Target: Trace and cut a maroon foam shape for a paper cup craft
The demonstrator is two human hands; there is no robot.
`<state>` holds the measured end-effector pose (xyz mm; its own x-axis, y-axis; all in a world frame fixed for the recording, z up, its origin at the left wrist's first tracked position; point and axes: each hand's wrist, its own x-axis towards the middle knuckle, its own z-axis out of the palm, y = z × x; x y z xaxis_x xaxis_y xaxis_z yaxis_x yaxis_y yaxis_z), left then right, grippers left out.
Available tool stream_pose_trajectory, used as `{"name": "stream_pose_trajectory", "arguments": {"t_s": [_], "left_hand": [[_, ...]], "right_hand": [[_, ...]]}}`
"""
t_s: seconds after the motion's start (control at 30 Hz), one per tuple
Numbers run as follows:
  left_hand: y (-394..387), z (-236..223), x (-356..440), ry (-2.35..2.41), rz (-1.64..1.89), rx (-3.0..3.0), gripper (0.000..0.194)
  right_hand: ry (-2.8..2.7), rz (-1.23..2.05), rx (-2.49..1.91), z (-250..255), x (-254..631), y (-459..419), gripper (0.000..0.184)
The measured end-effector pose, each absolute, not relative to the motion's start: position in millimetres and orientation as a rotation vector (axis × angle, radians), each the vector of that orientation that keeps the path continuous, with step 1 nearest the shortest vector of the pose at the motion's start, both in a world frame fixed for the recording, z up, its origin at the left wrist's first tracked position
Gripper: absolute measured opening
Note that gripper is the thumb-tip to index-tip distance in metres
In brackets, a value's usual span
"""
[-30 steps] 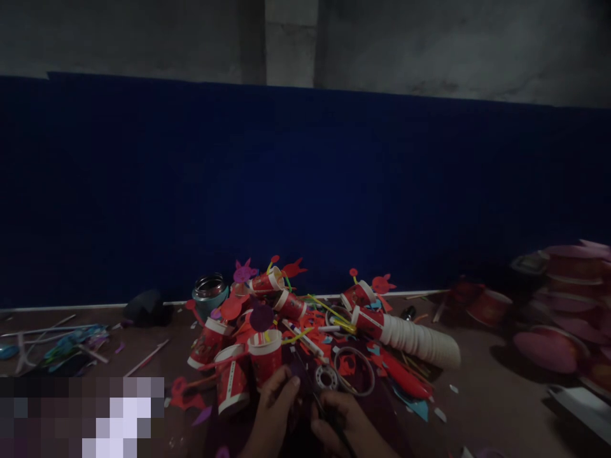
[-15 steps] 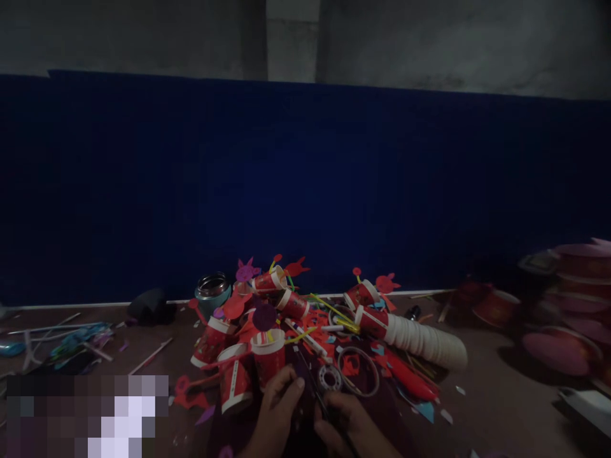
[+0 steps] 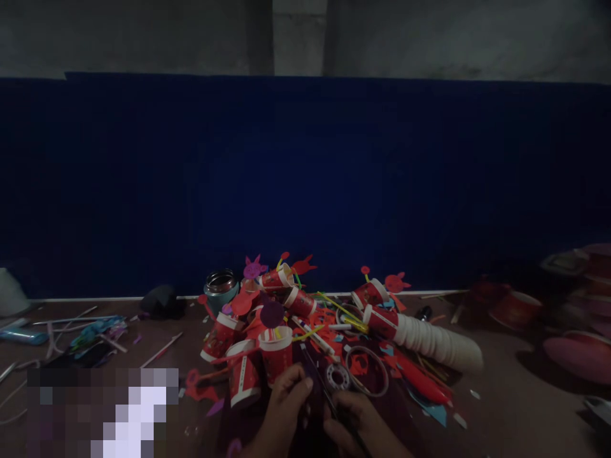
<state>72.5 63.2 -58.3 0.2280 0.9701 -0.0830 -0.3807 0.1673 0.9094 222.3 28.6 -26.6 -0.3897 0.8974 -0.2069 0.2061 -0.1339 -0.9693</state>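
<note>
My right hand [image 3: 353,416] is closed around dark-handled scissors [image 3: 328,395], whose slim blades point up and to the left. Beside it, my left hand [image 3: 285,404] pinches dark purple paper [image 3: 312,374] between thumb and fingers, close to the blades. Dim light hides the paper's outline. Left of my hands, a red paper cup [image 3: 244,375] leans over, with an upright cup [image 3: 275,357] next to it. A roll of tape [image 3: 337,376] lies just past my right hand, near a larger ring [image 3: 366,370].
Red cups with paper animal figures pile up behind, beside a teal flask [image 3: 221,294]. A stack of nested cups [image 3: 436,342] lies on its side at right, above a red pointed object [image 3: 424,380]. Straws and scraps litter the left; a blue panel [image 3: 305,184] stands behind.
The whole view has shifted slightly, so things appear farther right. Both hands keep nearly the same pose, with the scissors still in the right hand.
</note>
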Motion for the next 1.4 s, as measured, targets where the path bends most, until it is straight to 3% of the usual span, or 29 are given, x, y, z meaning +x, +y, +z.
{"name": "stream_pose_trajectory", "arguments": {"t_s": [0.33,1.03,1.27,1.4], "left_hand": [[65.0,-61.1,73.7,0.797,1.115,0.923,0.032],[68.2,-61.5,70.2,0.667,1.055,0.848,0.027],[65.6,-50.9,66.3,0.600,1.055,0.881,0.029],[62.5,-45.8,65.6,0.498,1.059,0.884,0.030]], "right_hand": [[-1.499,1.573,-1.275,-46.4,224.3,30.4,0.055],[-1.722,1.404,-1.184,-42.9,242.1,32.8,0.045],[-1.598,1.525,-1.188,-20.9,234.0,40.7,0.037],[-1.650,1.349,-1.313,-7.4,236.9,45.1,0.026]]}}
